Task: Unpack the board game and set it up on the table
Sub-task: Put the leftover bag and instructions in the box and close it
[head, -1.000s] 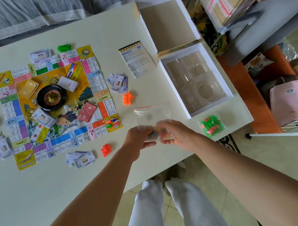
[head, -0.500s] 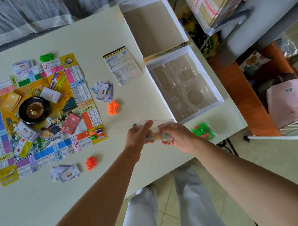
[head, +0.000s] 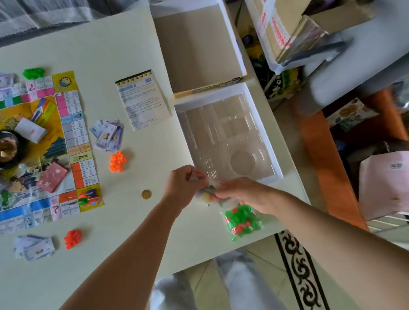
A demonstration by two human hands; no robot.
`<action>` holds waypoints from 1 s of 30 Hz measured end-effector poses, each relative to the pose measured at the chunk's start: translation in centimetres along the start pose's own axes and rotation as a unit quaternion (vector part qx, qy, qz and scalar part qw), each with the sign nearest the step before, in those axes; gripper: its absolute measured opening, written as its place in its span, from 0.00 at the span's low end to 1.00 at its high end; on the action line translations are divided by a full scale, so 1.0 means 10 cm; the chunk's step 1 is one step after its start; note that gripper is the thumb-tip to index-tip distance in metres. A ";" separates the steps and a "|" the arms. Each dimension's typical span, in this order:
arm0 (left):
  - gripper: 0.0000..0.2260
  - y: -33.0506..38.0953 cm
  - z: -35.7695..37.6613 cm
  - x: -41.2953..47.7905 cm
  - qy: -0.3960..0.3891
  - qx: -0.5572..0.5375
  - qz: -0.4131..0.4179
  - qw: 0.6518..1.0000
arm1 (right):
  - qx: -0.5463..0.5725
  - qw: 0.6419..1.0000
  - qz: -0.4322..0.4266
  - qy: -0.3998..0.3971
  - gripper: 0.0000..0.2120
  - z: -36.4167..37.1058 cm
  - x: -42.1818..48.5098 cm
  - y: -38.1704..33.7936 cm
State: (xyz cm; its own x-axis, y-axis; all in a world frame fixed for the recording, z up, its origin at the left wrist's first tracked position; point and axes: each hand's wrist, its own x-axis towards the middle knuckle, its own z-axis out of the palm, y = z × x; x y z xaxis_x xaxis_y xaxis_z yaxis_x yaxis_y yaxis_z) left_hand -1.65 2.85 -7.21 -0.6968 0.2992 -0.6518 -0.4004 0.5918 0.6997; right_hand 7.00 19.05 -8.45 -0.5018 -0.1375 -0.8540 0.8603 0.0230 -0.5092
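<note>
Pinches small clear bag at its upper left corner with left hand, fingers curled. Grips bag's right side with right hand. Holds bag between the two hands, over near part of table; coloured pieces bunched at bottom, blurred. Seen flat on table just left of left hand: gold coin. Under right wrist: packet of green and red pieces. Just beyond hands: box tray.

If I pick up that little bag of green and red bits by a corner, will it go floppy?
Probably floppy: the bag of green and red bits looks like thin clear plastic bulging round loose pieces, so they would likely slump down. Likely light, as the pieces look small. Beside the table edge, a push could drop it.
</note>
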 end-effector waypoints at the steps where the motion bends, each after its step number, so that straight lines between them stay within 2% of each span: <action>1: 0.07 0.02 0.02 0.04 -0.009 0.013 0.012 1.000 | -0.020 1.000 0.003 -0.010 0.10 -0.06 0.03 0.00; 3: 0.06 0.06 0.08 0.09 -0.010 0.006 0.017 1.000 | -0.040 0.999 0.004 -0.013 0.03 -0.16 0.11 -0.03; 6: 0.13 0.07 0.13 0.19 0.048 -0.039 -0.040 0.997 | 0.003 0.998 -0.007 0.061 0.08 -0.24 0.22 -0.12; 8: 0.14 0.00 0.12 0.30 0.106 0.010 -0.062 0.992 | 0.081 0.989 -0.010 0.120 0.13 -0.29 0.34 -0.22; 11: 0.10 -0.11 0.07 0.43 0.092 0.086 -0.054 0.991 | 0.116 0.967 -0.037 0.223 0.16 -0.37 0.59 -0.38; 14: 0.11 -0.14 0.07 0.55 0.071 0.142 -0.033 0.987 | 0.074 0.955 -0.067 0.280 0.15 -0.41 0.88 -0.54; 19: 0.15 -0.10 0.12 0.84 0.090 0.194 0.032 0.976 | -0.009 0.933 -0.109 0.342 0.19 -0.41 1.42 -0.78; 24: 0.21 -0.06 0.14 1.03 0.106 0.292 0.104 0.945 | -0.148 0.901 -0.163 0.375 0.17 -0.38 1.73 -0.78; 27: 0.29 -0.05 0.17 1.15 0.062 0.348 0.151 0.923 | -0.209 0.875 -0.202 0.386 0.12 -0.41 1.79 -0.69; 30: 0.34 -0.02 0.23 1.28 -0.010 0.416 0.119 0.901 | -0.232 0.875 -0.241 0.350 0.11 -0.44 1.77 -0.55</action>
State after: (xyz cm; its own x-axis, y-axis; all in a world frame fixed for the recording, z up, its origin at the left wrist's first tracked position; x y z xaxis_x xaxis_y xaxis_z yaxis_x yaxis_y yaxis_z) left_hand -9.13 8.33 -16.39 -0.6900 0.4996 -0.5237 0.3496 0.8636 0.3633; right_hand -7.03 20.84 -21.20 -0.8678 0.3950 -0.3014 0.4864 0.5520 -0.6773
